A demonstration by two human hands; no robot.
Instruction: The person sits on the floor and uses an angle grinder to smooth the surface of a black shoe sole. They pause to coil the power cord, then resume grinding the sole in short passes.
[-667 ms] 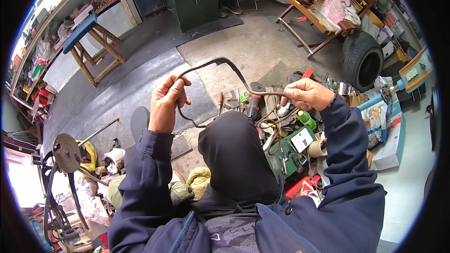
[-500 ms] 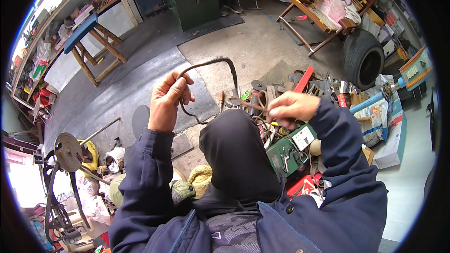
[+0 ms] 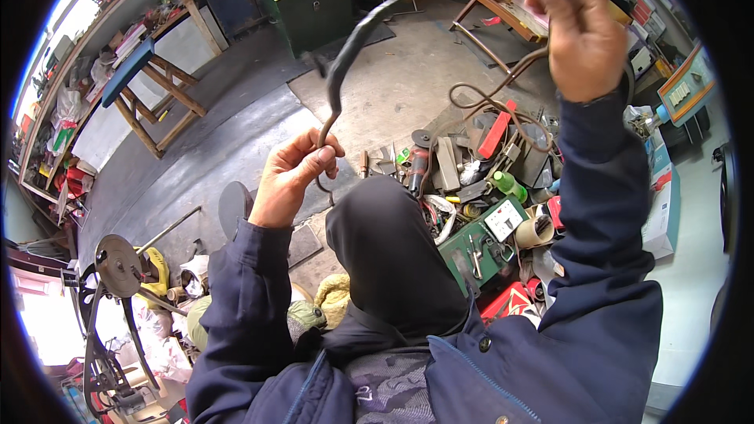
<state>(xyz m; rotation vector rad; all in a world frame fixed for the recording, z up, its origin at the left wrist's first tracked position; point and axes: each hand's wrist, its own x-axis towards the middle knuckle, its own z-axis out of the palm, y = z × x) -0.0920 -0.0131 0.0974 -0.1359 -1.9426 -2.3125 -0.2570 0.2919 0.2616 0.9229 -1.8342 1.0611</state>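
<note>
Left hand (image 3: 297,177) and right hand (image 3: 585,35) fingers grip dark cord (image 3: 344,59) above concrete floor (image 3: 408,82); green chest (image 3: 310,12) at eleven o'clock, stool (image 3: 132,73) at ten.

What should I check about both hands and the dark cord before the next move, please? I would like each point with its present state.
1. Left hand has a grip on the cord: ok, pinched between thumb and fingers.
2. Right hand has a grip on the cord: ok, fingers closed on it, at the upper right of the view.
3. Cord straight between the hands: not ok, it bows in an arc.
4. Slack part straight: not ok, it bends in loops.
5. Loops apart from the red bar: cannot tell, they overlap in this view.
6. Blue-topped stool apart from the cord: ok.
</note>
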